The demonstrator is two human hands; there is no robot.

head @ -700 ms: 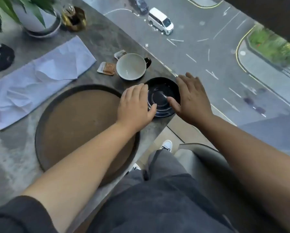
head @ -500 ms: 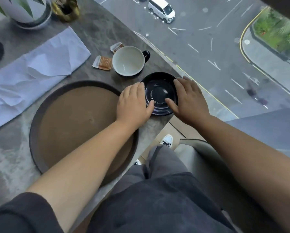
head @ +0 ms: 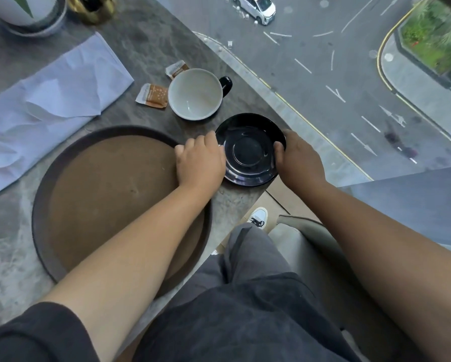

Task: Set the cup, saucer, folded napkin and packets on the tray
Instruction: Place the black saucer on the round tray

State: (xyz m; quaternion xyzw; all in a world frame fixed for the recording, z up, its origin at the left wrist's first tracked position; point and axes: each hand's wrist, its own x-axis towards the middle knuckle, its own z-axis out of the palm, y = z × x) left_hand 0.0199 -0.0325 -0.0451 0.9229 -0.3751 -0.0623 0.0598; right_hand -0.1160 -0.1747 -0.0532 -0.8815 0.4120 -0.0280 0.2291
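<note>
Your left hand and right hand clamp their grip on opposite edges of the black saucer, which sits on the counter just right of the tray; cup, packets and napkin lie beyond the tray.

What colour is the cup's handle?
Black, on the pale round cup; handle shows in the head view.

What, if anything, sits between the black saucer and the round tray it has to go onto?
Nothing visible besides the person's own left hand, which grips the saucer on its tray side; the right hand grips the opposite rim. The tray is bare, and the cup stands farther back.
</note>
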